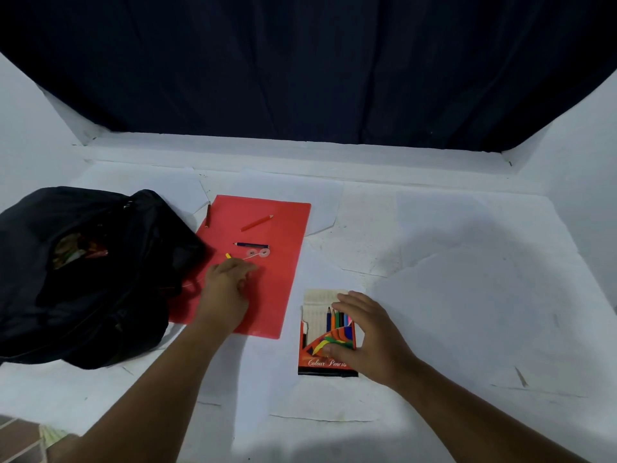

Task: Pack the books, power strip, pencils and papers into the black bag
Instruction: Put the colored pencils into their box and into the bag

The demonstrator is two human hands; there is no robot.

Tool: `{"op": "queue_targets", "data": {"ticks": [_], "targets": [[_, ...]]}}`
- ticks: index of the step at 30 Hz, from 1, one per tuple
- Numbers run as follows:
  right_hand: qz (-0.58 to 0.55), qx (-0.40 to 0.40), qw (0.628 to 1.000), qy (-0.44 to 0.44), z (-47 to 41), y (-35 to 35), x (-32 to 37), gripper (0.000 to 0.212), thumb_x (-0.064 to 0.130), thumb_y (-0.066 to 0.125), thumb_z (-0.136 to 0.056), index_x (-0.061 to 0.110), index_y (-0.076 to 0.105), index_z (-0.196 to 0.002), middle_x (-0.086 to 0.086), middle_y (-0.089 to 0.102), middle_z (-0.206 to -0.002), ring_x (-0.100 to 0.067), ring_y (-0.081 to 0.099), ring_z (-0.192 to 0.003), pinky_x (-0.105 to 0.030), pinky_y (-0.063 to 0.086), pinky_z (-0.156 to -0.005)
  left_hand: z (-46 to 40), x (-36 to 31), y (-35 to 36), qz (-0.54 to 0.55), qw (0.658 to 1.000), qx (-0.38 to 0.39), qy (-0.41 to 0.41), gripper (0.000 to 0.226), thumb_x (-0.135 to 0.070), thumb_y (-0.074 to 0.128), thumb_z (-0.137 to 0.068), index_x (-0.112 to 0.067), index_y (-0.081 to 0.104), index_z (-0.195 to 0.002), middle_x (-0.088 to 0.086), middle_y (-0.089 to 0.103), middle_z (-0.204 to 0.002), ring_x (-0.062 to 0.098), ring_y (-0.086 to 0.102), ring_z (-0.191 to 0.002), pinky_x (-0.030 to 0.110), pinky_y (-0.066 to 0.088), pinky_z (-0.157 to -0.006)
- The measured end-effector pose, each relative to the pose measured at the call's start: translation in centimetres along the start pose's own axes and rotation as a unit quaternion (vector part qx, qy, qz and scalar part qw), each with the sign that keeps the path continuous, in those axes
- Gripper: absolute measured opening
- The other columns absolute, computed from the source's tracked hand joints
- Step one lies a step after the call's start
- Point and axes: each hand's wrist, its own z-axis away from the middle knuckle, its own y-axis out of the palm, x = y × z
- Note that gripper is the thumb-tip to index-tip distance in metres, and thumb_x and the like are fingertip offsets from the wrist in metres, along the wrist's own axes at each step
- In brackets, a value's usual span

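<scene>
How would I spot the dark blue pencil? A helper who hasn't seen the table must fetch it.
Find the red folder beside the black bag. Near its middle, just behind two clear round discs, lies the dark blue pencil, crosswise. The other loose pencils there are red, brown or yellow.

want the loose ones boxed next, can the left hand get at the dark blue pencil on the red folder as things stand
Probably yes. The left hand rests on the red folder, just short of the dark blue pencil. Only a yellow pencil lies between them, and nothing covers the blue one.
</scene>
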Motion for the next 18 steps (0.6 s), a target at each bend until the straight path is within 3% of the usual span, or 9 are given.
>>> {"op": "queue_targets", "data": {"ticks": [4, 6, 8, 10, 13, 16, 18], "targets": [[0.003, 0.003, 1.000, 0.006, 0.1, -0.1, 0.2, 0.077, 0.059, 0.075, -0.074, 0.031, 0.048, -0.140, 0.016, 0.038, -0.152, 0.008, 0.025, -0.133, -0.018, 0.030, -0.112, 0.3, 1.7, 0.9, -0.035, 0.998, 0.042, -0.009, 0.054, 0.011, 0.042, -0.067, -0.006, 0.078, -0.103, 0.016, 0.072, -0.110, 0.043, 0.063, -0.095, 0.037, 0.040, -0.090], [0.003, 0.000, 1.000, 0.005, 0.1, -0.1, 0.2, 0.076, 0.059, 0.075, -0.075, 0.030, 0.048, -0.140, 0.016, 0.038, -0.152, 0.009, 0.026, -0.132, -0.021, 0.034, -0.114, 0.4, 1.7, 1.3, -0.016, 1.000, 0.019, -0.007, 0.049, 0.010, 0.042, -0.067, -0.003, 0.079, -0.096, 0.016, 0.074, -0.100, 0.039, 0.067, -0.087, 0.042, 0.048, -0.087], [0.001, 0.002, 1.000, 0.007, 0.1, -0.2, 0.3, 0.076, 0.058, 0.075, -0.075, 0.030, 0.048, -0.140, 0.015, 0.039, -0.151, 0.007, 0.026, -0.133, -0.023, 0.035, -0.113, 0.3, 1.7, 1.1, 0.008, 1.000, 0.003, -0.026, 0.038, 0.016, 0.051, -0.071, -0.002, 0.079, -0.089, 0.016, 0.074, -0.092, 0.037, 0.068, -0.081, 0.038, 0.050, -0.086], [-0.001, 0.003, 1.000, 0.007, 0.1, -0.1, 0.3, 0.076, 0.058, 0.075, -0.075, 0.030, 0.048, -0.140, 0.015, 0.039, -0.152, 0.005, 0.027, -0.134, -0.024, 0.036, -0.113, 0.3, 1.8, 0.9, 0.020, 0.999, -0.013, -0.035, 0.034, 0.024, 0.062, -0.070, -0.002, 0.078, -0.085, 0.014, 0.073, -0.087, 0.036, 0.068, -0.078, 0.031, 0.047, -0.083], [-0.001, 0.001, 1.000, 0.011, 0.1, -0.1, 0.3, 0.076, 0.060, 0.074, -0.075, 0.031, 0.047, -0.141, 0.014, 0.039, -0.152, 0.003, 0.029, -0.135, -0.024, 0.037, -0.113, 0.4, 1.1, 0.1, 0.024, 0.997, -0.073, -0.021, 0.028, 0.020, 0.067, -0.075, -0.006, 0.076, -0.082, 0.008, 0.071, -0.084, 0.031, 0.061, -0.078, 0.028, 0.042, -0.075], [0.001, 0.002, 1.000, 0.010, 0.1, 0.1, 0.1, 0.078, 0.060, 0.073, -0.075, 0.030, 0.047, -0.141, 0.014, 0.039, -0.152, 0.003, 0.028, -0.136, -0.024, 0.037, -0.113, 0.8, -2.1, -0.3, 0.121, 0.985, -0.115, -0.050, 0.017, 0.005, 0.070, -0.084, -0.011, 0.072, -0.088, 0.000, 0.069, -0.083, 0.017, 0.061, -0.075, 0.021, 0.045, -0.075], [-0.003, -0.001, 1.000, 0.010, 0.1, 0.2, 0.0, 0.079, 0.062, 0.073, -0.074, 0.030, 0.047, -0.141, 0.014, 0.039, -0.152, 0.001, 0.029, -0.138, -0.025, 0.038, -0.113, 1.0, -4.7, -0.1, 0.228, 0.965, -0.091, -0.094, 0.015, -0.002, 0.068, -0.089, -0.017, 0.070, -0.091, -0.003, 0.070, -0.083, 0.012, 0.064, -0.075, 0.019, 0.049, -0.076]]}}
